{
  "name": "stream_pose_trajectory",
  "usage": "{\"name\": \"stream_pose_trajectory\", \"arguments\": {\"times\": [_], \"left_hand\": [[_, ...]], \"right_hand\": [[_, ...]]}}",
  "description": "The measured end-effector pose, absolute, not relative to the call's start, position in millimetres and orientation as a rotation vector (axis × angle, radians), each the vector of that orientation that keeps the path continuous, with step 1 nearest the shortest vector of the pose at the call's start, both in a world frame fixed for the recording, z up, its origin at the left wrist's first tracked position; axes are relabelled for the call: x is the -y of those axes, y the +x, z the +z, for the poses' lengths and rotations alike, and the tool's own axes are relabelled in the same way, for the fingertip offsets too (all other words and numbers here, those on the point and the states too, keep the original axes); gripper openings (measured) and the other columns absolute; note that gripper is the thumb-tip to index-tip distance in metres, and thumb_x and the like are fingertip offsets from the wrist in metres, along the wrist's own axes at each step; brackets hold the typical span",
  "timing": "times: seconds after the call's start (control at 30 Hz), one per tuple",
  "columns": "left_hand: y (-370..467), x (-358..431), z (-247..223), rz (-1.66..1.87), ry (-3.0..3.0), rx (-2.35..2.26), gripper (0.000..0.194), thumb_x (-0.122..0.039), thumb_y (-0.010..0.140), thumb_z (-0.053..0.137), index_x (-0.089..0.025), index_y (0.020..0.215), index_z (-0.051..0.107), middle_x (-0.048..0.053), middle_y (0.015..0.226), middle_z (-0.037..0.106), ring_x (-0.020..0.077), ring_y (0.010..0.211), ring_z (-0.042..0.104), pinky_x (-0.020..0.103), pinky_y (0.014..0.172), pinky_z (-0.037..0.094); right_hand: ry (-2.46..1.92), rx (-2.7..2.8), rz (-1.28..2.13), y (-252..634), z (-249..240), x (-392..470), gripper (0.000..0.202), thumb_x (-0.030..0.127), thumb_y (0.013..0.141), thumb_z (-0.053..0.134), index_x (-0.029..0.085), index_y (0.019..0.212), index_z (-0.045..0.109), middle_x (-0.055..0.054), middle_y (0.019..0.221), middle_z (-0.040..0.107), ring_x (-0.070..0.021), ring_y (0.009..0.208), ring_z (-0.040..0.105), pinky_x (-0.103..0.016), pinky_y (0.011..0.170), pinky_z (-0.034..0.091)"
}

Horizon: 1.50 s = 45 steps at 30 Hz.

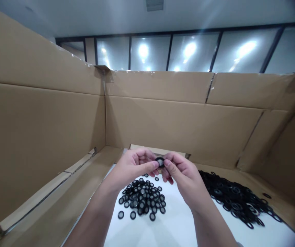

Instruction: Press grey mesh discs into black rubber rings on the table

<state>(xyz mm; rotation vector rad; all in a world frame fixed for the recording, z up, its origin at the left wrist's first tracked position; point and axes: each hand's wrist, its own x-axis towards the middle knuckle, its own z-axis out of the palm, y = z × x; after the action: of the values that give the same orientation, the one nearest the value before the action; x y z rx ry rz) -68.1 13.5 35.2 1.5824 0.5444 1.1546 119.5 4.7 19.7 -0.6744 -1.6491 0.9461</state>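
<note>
Between my two hands, at the middle of the view, is a small black ring with a pale grey centre (160,161). My left hand (140,162) pinches its left edge between thumb and fingers. On the opposite edge, my right hand (176,166) grips it the same way. Below them lies a heap of similar black rings with grey centres (143,197) on a white surface (173,219), a few of them loose around its edge. To the right spreads a larger pile of black rings (236,197), many with open middles.
Tall cardboard walls (157,120) enclose the work surface at the left, back and right. A folded cardboard strip (49,188) runs along the left side. One stray black ring (267,195) lies right of the larger pile. Glazed panels (149,51) stand beyond the box.
</note>
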Motion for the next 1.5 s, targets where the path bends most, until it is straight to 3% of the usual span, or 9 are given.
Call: {"name": "stream_pose_trajectory", "arguments": {"times": [0.43,0.9,1.1,1.23,1.5], "left_hand": [[-67,-22,31,1.193,1.545,-0.565,0.027,-0.034,0.085,0.076,-0.011,0.078,0.063,0.002,0.068,0.067,0.0125,0.065,0.067,0.024,0.066,0.054],[-68,-11,38,1.158,1.672,-0.616,0.027,-0.034,0.087,0.073,-0.014,0.075,0.059,0.001,0.065,0.068,0.0116,0.064,0.064,0.023,0.065,0.049],[-72,-8,41,1.094,1.686,-0.597,0.027,-0.036,0.088,0.072,-0.014,0.076,0.059,0.002,0.066,0.068,0.0126,0.065,0.065,0.024,0.066,0.050],[-73,-7,43,1.160,1.666,-0.605,0.023,-0.032,0.088,0.071,-0.014,0.079,0.059,0.001,0.069,0.066,0.0131,0.068,0.066,0.024,0.066,0.051],[-75,-9,39,1.065,1.651,-0.603,0.018,-0.031,0.090,0.067,-0.014,0.095,0.063,0.003,0.086,0.066,0.0147,0.079,0.067,0.027,0.071,0.056]], "right_hand": [[-0.927,1.682,0.530,108,25,5,0.015,0.033,0.092,0.058,0.020,0.088,0.060,-0.001,0.073,0.062,-0.0141,0.061,0.057,-0.027,0.055,0.047],[-0.971,1.604,0.682,110,30,11,0.026,0.036,0.089,0.062,0.022,0.072,0.047,0.006,0.057,0.047,-0.0108,0.053,0.045,-0.025,0.050,0.033],[-0.952,1.649,0.717,112,29,13,0.026,0.038,0.092,0.061,0.021,0.076,0.050,0.004,0.061,0.053,-0.0116,0.056,0.049,-0.025,0.052,0.036],[-0.899,1.787,0.686,117,26,8,0.033,0.046,0.100,0.049,0.020,0.079,0.055,0.001,0.067,0.060,-0.0131,0.062,0.054,-0.026,0.056,0.040],[-0.899,1.913,0.494,113,25,4,0.037,0.036,0.104,0.040,0.021,0.072,0.050,0.002,0.064,0.056,-0.0129,0.060,0.049,-0.027,0.058,0.036]]}}
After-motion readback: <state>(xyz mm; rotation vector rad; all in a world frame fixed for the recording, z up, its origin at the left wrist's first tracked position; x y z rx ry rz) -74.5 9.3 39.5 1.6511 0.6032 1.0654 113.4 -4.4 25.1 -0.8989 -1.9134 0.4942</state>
